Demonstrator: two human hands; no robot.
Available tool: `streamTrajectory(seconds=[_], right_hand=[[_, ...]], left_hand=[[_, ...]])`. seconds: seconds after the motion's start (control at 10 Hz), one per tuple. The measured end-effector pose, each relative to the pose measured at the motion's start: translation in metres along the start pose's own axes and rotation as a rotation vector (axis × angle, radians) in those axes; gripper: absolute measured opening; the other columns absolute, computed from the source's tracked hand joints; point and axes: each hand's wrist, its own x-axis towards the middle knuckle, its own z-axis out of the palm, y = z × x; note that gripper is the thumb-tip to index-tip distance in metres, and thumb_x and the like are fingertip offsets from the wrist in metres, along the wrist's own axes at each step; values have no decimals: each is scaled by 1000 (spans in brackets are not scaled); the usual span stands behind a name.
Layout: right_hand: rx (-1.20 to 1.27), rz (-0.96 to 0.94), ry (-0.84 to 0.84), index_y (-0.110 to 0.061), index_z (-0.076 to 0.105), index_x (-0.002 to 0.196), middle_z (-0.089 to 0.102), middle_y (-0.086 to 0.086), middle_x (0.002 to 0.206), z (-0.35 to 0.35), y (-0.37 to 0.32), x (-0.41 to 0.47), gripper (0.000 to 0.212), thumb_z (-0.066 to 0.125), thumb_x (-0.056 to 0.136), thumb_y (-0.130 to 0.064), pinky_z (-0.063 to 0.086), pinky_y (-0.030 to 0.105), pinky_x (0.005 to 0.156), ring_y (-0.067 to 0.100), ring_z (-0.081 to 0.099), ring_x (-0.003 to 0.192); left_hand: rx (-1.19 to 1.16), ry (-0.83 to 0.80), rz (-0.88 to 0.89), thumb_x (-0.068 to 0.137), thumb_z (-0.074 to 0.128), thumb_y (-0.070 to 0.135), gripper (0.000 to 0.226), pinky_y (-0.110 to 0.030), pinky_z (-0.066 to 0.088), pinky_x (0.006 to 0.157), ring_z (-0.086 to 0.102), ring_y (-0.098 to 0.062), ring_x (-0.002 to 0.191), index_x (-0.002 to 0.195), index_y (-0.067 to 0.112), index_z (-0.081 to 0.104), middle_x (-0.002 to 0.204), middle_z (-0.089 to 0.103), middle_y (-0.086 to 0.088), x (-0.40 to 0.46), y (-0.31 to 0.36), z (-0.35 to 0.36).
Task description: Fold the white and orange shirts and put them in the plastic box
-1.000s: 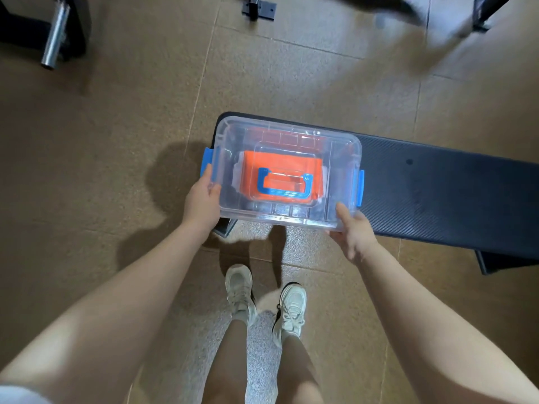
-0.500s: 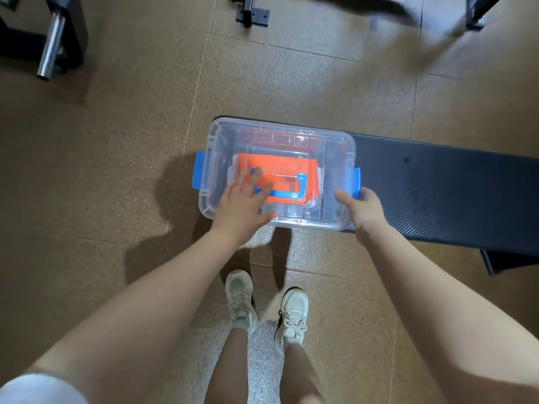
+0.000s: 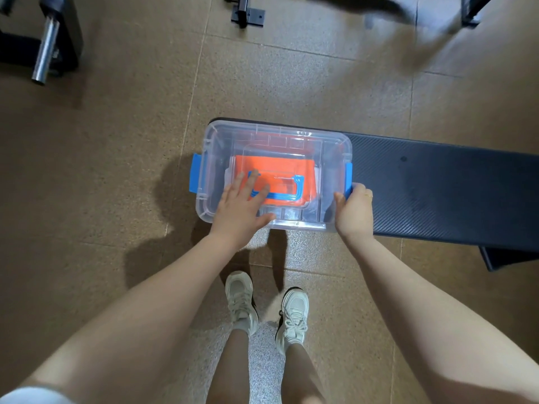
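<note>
The clear plastic box point(image 3: 329, 158) with its lid on sits on the left end of a black bench point(image 3: 437, 182). Through the lid I see the folded orange shirt point(image 3: 280, 167), with a thin white edge of cloth beside it. A blue handle point(image 3: 297, 188) lies flat on the lid, and blue latches point(image 3: 194, 176) sit at both short ends. My left hand point(image 3: 242, 205) rests flat on the lid with fingers spread, fingertips on the handle. My right hand point(image 3: 354, 211) grips the box's near right corner at the right latch.
Brown tiled floor surrounds the bench. A metal bar on a dark stand point(image 3: 43, 48) is at the far left, and black equipment feet point(image 3: 248, 13) stand at the top. My feet in white sneakers point(image 3: 268, 310) are just below the box.
My left hand left the box's left side and came to rest flat on the lid. My right hand slid to the right latch corner. The box sits slightly further onto the bench.
</note>
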Motion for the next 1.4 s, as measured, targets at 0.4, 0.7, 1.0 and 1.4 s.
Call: streamTrajectory(seconds=[0.4,0.7,1.0,1.4], right_hand=[[-453,-529,-192,-17,13,149,4,8,159,34,-32,-18,65,43,94,-31,1,42,117,28,0,146],[-470,-537,-278,-20,10,150,2,6,159,24,-27,-17,67,39,94,-43,4,42,117,26,-2,147],[-628,-662,-330,-21,2,150,-4,4,159,14,4,-34,85,34,85,-65,-1,45,118,27,-6,146],[-506,-632,-170,-15,11,149,7,5,159,-26,-26,-46,79,7,85,-60,3,38,118,24,2,147]], left_hand=[[-691,409,-589,88,57,36,75,-48,23,115,22,-29,141,146,9,17,153,20,-12,13,-32,-21],[-762,448,-685,85,61,37,52,-32,45,86,56,-23,109,128,10,50,124,54,-7,7,-54,-30],[-468,484,-516,94,47,26,26,-29,40,68,56,-22,83,111,9,59,100,66,-11,0,-46,-29],[-337,353,-241,93,46,19,63,-41,27,111,28,-29,138,147,11,14,152,26,-11,-17,-18,-77]])
